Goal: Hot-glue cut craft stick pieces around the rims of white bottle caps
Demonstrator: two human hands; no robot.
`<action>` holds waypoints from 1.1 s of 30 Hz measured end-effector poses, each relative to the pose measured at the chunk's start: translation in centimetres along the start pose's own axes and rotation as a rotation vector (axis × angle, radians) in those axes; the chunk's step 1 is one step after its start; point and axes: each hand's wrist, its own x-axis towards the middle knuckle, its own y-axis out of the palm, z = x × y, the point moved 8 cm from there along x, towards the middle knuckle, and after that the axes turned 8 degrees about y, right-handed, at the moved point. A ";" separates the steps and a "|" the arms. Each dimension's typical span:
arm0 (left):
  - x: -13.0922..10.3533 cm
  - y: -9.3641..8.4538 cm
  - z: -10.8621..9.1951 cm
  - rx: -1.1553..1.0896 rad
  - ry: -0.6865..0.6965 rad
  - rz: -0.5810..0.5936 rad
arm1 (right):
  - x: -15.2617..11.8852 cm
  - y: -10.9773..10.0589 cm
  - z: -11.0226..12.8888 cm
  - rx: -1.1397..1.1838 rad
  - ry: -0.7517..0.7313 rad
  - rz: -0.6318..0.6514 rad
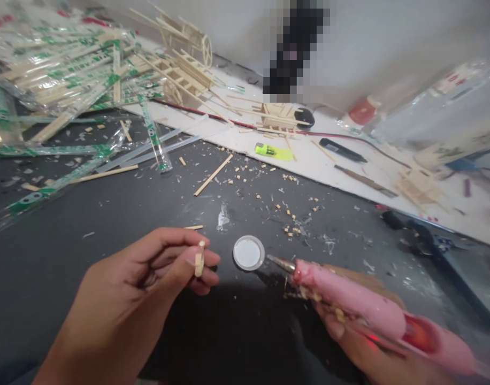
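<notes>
nozzle of pink glue gun, gripped in right hand, points left toward small pale wooden piece. piece: lower centre-left, near-upright, pinched in left hand. round white-centred lid between.

Two hands, one glue gun (one lighter)

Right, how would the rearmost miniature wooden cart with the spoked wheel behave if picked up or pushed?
The miniature wooden cart is probably light, being thin open sticks. Its slender shafts look fragile and could snap if squeezed. Pushed, it might roll on its spoked wheel, if that turns.
</notes>
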 end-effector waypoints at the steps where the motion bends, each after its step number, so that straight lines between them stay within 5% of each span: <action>1: 0.0 -0.3 0.1 -0.018 -0.029 -0.007 | 0.3 0.2 0.7 -0.058 -0.043 0.003; 7: 0.1 -1.6 -2.5 -0.084 0.049 -0.101 | 0.7 -1.0 5.1 -0.883 -0.430 -0.182; 13: 0.1 1.0 -4.7 -0.220 0.093 0.070 | 0.6 -5.6 2.0 -1.205 -0.168 -0.290; 19: 0.1 3.4 -5.0 -0.229 0.139 0.228 | 0.7 -8.7 0.9 -1.314 -0.145 -0.427; 23: 0.1 3.8 -5.1 -0.228 0.140 0.259 | 1.5 -7.8 3.3 -1.294 -0.182 -0.533; 27: -0.1 3.4 -5.5 -0.235 0.146 0.255 | 4.2 -4.6 5.2 -1.293 -0.272 -0.394; 33: -0.5 3.0 -5.9 -0.254 0.154 0.258 | 8.0 -4.5 5.3 -1.273 -0.249 -0.363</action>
